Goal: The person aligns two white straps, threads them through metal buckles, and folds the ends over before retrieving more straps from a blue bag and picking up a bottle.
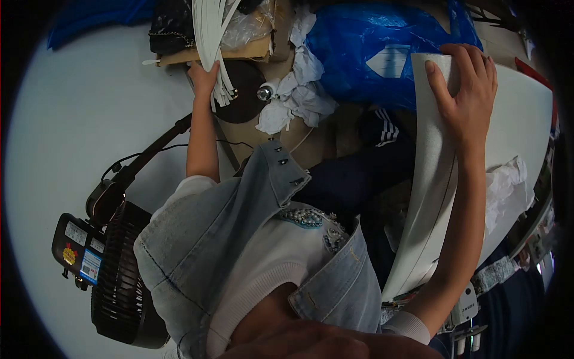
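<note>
White strips [214, 42], a loose bundle of narrow flat bands, hang in our left hand [203, 81], which is closed around them near the far edge of the pale table [78, 119], just beside a dark round disc [242, 93] and crumpled white paper [299, 96]. Our right hand [463, 90] grips the top edge of a large white sheet [424, 197], thumb in front and fingers curled behind it, so the sheet stands curved beside our forearm. We judge that we are in the gathering step, one hand on strips, the other steadying the sheet. Bringing the two together would call for a firm hold on the bundle so that no strip slips out. Beyond lie a blue plastic bag [371, 54] and brown cardboard [239, 52]; a black fan [122, 281] sits at the table's near side.
</note>
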`<action>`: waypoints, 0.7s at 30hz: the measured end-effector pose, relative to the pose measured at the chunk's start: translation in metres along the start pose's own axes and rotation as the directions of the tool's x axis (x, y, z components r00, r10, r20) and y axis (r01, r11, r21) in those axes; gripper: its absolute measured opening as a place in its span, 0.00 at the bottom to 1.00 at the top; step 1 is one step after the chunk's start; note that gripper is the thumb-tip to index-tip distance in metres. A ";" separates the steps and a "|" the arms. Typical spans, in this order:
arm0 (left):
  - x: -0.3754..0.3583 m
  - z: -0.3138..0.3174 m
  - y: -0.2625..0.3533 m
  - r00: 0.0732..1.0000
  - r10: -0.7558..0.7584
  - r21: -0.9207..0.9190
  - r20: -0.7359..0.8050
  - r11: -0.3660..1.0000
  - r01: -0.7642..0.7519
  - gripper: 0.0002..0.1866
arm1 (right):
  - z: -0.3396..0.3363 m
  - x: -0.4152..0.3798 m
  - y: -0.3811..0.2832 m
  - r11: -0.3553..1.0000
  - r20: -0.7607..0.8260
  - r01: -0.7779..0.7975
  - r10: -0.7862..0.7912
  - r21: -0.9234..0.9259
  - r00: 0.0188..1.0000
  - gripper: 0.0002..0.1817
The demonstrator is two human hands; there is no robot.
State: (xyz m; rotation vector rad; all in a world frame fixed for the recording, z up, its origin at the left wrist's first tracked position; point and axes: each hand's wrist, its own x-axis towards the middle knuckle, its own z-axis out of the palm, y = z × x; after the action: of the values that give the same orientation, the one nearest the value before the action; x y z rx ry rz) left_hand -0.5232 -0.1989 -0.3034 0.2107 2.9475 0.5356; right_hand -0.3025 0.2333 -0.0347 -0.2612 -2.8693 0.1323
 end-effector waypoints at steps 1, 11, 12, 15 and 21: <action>-0.008 -0.012 0.024 0.970 0.122 0.000 -0.209 0.992 -0.125 0.24 | -0.001 0.001 0.001 1.000 -0.001 0.016 -0.016 0.001 1.000 0.21; -0.127 0.172 -0.019 0.878 0.123 -0.099 0.463 0.991 -0.087 0.23 | -0.002 0.000 -0.002 1.000 0.047 0.004 -0.005 0.015 0.999 0.20; -0.135 0.189 -0.029 0.900 -0.023 0.090 0.435 0.996 -0.018 0.29 | -0.004 0.000 -0.007 1.000 0.054 -0.006 0.006 0.000 0.999 0.20; -0.133 0.216 -0.037 0.910 -0.045 -0.011 0.412 0.998 0.055 0.36 | -0.010 0.009 -0.016 0.996 0.087 -0.091 0.089 0.011 0.992 0.20; -0.122 0.179 -0.018 0.899 -0.014 -0.010 0.439 1.000 0.020 0.29 | -0.001 0.012 -0.013 0.988 0.052 -0.078 0.072 0.132 0.996 0.19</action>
State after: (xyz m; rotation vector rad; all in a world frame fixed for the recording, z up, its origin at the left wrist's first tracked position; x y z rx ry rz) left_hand -0.3769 -0.1745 -0.4618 0.2646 2.5020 0.4371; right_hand -0.3157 0.2223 -0.0297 -0.3439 -2.8820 0.3478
